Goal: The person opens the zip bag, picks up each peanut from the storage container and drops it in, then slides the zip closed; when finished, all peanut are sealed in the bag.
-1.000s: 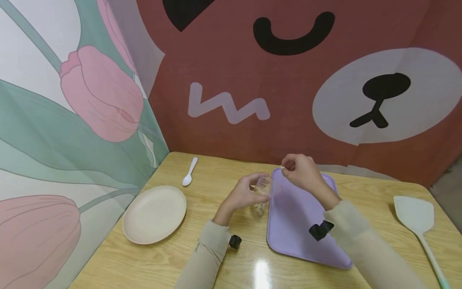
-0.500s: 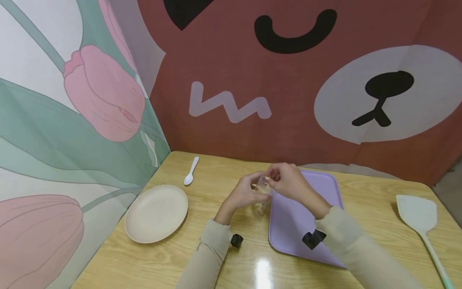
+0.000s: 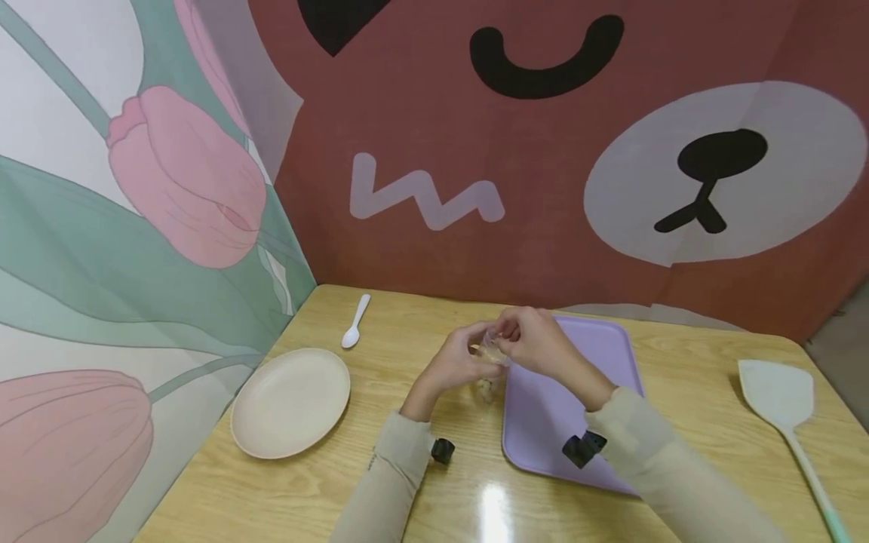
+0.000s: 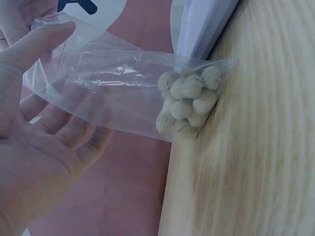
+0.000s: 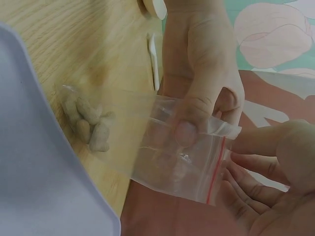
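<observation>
A clear zip bag [image 5: 162, 147] with a red line along its mouth hangs between my two hands. Several peanuts in their shells [image 4: 189, 96] are gathered in its bottom end, low over the wooden table. My left hand [image 3: 462, 358] grips the upper part of the bag, thumb on the near face and fingers behind it. At the bag's mouth, my right hand [image 3: 532, 338] pinches the edge beside the red line with thumb and fingertips. The left hand partly covers the upper bag in the head view.
A purple tray [image 3: 550, 422] lies right beside the bag, under the right forearm. To the left are a cream plate [image 3: 292, 403] and a white spoon [image 3: 356, 323]. A white spatula with a green handle end [image 3: 777, 392] lies far right. A printed cloth backdrop stands behind the table.
My right hand has moved left and slightly down from over the tray's far edge to the bag's mouth. The left hand has stayed in place with the bag.
</observation>
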`<action>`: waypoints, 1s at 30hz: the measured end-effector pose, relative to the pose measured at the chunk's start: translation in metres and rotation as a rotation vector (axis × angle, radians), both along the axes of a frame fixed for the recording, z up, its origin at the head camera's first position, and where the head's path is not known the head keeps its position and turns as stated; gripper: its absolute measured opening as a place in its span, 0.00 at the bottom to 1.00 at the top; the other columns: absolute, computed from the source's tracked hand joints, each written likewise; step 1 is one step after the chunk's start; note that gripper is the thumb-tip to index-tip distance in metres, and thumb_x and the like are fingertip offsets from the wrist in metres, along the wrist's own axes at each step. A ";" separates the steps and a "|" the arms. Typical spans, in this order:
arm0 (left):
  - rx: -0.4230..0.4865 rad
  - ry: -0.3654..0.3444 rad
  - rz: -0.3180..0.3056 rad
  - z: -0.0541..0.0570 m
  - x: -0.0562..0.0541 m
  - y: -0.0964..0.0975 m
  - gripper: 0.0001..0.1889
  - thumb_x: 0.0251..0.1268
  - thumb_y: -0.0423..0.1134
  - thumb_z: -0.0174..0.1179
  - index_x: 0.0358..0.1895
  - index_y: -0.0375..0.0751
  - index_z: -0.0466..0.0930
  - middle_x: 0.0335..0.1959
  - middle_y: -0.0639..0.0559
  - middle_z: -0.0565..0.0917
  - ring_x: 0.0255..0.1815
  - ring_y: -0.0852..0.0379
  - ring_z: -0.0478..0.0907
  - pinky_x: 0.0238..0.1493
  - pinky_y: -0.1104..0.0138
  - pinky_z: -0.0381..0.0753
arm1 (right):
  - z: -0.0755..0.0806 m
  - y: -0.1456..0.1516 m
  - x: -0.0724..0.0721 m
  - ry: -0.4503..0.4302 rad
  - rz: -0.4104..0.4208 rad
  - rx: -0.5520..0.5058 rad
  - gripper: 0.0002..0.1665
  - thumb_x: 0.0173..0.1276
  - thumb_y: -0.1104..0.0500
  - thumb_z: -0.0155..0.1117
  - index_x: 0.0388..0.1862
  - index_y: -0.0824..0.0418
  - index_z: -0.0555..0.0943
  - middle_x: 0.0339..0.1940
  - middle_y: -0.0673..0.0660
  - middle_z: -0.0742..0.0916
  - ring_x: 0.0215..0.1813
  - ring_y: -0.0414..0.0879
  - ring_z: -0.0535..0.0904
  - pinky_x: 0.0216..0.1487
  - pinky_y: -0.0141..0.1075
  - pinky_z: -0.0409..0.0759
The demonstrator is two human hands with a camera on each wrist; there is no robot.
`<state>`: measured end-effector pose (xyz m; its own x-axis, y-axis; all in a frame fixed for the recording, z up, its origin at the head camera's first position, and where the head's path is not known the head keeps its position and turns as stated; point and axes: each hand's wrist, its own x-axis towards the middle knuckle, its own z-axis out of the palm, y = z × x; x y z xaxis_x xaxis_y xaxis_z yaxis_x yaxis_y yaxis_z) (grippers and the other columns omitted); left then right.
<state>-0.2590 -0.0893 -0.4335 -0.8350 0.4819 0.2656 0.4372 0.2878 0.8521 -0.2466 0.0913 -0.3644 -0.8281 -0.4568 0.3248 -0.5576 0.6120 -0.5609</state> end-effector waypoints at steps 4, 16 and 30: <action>-0.002 -0.004 0.005 0.001 0.000 0.000 0.34 0.53 0.35 0.73 0.67 0.44 0.74 0.60 0.54 0.80 0.54 0.59 0.76 0.50 0.63 0.79 | 0.005 0.002 0.007 0.013 -0.022 -0.027 0.03 0.60 0.65 0.72 0.29 0.60 0.85 0.25 0.49 0.84 0.29 0.42 0.80 0.32 0.39 0.80; 0.120 0.062 0.098 0.004 0.001 0.003 0.30 0.56 0.36 0.74 0.63 0.38 0.76 0.50 0.46 0.85 0.48 0.57 0.79 0.49 0.58 0.76 | -0.007 0.011 0.037 0.081 -0.159 0.036 0.17 0.60 0.54 0.76 0.15 0.52 0.79 0.16 0.43 0.78 0.21 0.38 0.71 0.24 0.36 0.72; 0.192 0.216 0.184 0.029 0.015 0.010 0.32 0.53 0.39 0.76 0.63 0.39 0.76 0.46 0.46 0.85 0.48 0.53 0.80 0.48 0.49 0.77 | 0.000 0.016 0.040 0.160 -0.199 -0.166 0.02 0.64 0.64 0.70 0.32 0.60 0.89 0.25 0.48 0.86 0.25 0.41 0.78 0.27 0.37 0.76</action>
<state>-0.2439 -0.0791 -0.4044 -0.8180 0.2524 0.5169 0.5690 0.2224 0.7917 -0.2064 0.1075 -0.3645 -0.8284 -0.2210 0.5147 -0.5254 0.6252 -0.5771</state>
